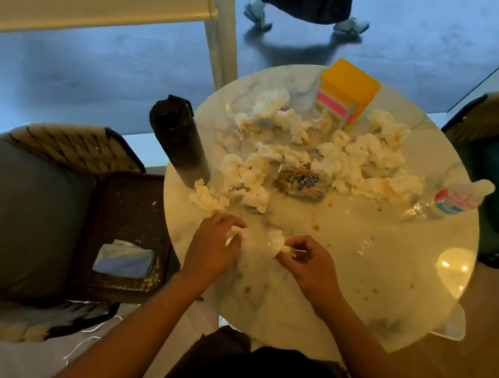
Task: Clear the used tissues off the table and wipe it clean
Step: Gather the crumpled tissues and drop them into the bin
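Note:
Several crumpled white tissues (340,157) lie scattered over the far half of a round white marble table (359,270). Brown crumbs and stains (315,226) dot the nearer half. My left hand (212,248) and my right hand (308,262) are at the near edge, each pinching one side of a white tissue (260,245) that stretches between them just above the tabletop. Another tissue clump (208,197) lies just beyond my left hand.
A black flask (181,139) stands at the table's left edge. A yellow tissue box (346,93) sits at the back, a snack wrapper (302,182) in the middle, a plastic bottle (453,200) lies at right. Chairs flank both sides. A person walks past behind.

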The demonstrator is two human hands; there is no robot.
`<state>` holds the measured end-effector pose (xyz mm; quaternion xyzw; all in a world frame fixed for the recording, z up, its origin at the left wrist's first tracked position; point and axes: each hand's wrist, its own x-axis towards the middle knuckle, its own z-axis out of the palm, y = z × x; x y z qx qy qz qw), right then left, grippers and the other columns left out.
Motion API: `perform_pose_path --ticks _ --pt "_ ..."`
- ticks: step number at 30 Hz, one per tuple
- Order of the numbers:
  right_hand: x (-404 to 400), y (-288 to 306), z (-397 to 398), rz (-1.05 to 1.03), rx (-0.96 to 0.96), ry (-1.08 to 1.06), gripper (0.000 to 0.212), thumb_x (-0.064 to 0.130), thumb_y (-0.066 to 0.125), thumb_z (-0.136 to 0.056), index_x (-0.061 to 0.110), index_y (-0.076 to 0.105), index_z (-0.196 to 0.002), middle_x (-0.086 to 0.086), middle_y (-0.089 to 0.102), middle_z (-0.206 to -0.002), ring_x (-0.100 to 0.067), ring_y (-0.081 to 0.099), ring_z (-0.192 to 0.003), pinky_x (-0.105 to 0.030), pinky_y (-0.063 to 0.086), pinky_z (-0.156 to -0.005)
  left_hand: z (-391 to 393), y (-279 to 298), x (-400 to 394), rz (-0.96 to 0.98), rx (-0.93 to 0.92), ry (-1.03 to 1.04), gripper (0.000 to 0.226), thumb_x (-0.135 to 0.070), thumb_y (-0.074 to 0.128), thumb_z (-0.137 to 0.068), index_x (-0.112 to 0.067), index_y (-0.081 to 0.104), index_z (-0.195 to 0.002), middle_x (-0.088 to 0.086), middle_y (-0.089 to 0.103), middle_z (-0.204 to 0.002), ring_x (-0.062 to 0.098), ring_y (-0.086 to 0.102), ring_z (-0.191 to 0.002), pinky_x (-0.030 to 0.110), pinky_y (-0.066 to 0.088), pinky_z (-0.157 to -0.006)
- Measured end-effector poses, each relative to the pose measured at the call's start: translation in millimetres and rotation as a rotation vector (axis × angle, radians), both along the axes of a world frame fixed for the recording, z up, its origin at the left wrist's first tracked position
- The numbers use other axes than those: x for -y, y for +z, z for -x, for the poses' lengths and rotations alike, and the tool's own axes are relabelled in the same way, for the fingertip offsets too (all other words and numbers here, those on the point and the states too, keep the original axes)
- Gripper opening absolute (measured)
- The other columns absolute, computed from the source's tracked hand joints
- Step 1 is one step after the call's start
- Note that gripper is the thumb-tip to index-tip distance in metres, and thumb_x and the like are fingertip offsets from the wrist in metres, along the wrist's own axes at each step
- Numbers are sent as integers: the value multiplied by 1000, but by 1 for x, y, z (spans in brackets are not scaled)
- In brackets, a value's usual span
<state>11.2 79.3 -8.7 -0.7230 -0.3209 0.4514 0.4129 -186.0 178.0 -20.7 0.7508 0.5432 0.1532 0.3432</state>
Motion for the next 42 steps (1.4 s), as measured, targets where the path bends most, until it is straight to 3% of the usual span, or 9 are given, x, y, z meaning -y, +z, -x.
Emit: perform_pose_path --ticks 4,8,17,21,27,29,33,39,42 --pt "4 9 13 -29 0 -48 20 23 87 -79 24 70 -90 10 72 -92 -11 67 -80 -27 56 -73 38 -13 -32 -123 -328 -253 39 -34 69 -91 -36 59 -129 -2 50 -142 25 43 -132 41 41 -105" --pt "13 15 18 -55 7 -115 17 21 85 -81 24 70 -88 10 72 -90 -18 67 -83 -35 57 -76 46 -15 -43 -106 -340 -357 35 -32 68 -93 -29 61 -128 0 51 -141 23 48 -129 36 43 -104" --pt "53 23 8 -42 -17 -276 20 19 83 -83 30 66 -83 10 74 -105 -17 70 -89 -33 52 -69 41 -1 -33 -67 -53 -254 21 -9 76 -85 -14 69 -104 1 58 -111 14 59 -96 9 36 -79" --pt "74 21 3 -22 5 -289 24 20 83 -82 32 62 -77 5 72 -101 -14 69 -94 -39 54 -79 21 18 -4 193 194 -47 28 -24 80 -85 -26 65 -109 -14 63 -108 0 60 -95 13 44 -76" --pt "97 19 -6 -39 -2 -304 22 23 81 -84 23 59 -84 -4 63 -76 -15 56 -71 -37 44 -67 -32 25 53 620 536 232 24 -18 82 -83 -16 69 -103 4 74 -99 19 71 -95 34 59 -83" --pt "106 20 -11 -83 -88 -311 24 19 79 -86 22 60 -100 1 70 -82 -19 61 -76 -37 48 -70 -49 22 71 733 578 307 28 -17 83 -81 -14 68 -104 8 75 -100 24 72 -93 42 59 -87" --pt "132 20 -32 -132 -128 -278 41 19 74 -92 39 62 -125 0 74 -105 -18 69 -96 -29 57 -77 -88 31 112 874 690 365 23 -9 77 -85 -14 60 -100 10 71 -88 17 68 -73 35 56 -74" --pt "183 18 -79 -146 -99 -242 23 15 71 -94 38 72 -97 18 71 -84 -5 66 -73 -26 56 -69 -140 45 176 847 727 332 16 -8 67 -95 -15 59 -107 12 70 -107 23 70 -92 35 60 -79" --pt "208 17 -104 -139 -138 -228 16 16 70 -95 31 72 -101 12 73 -96 -12 69 -89 -23 57 -74 -164 46 206 759 729 323 10 -3 61 -97 -11 66 -102 13 67 -115 24 67 -103 32 58 -82"
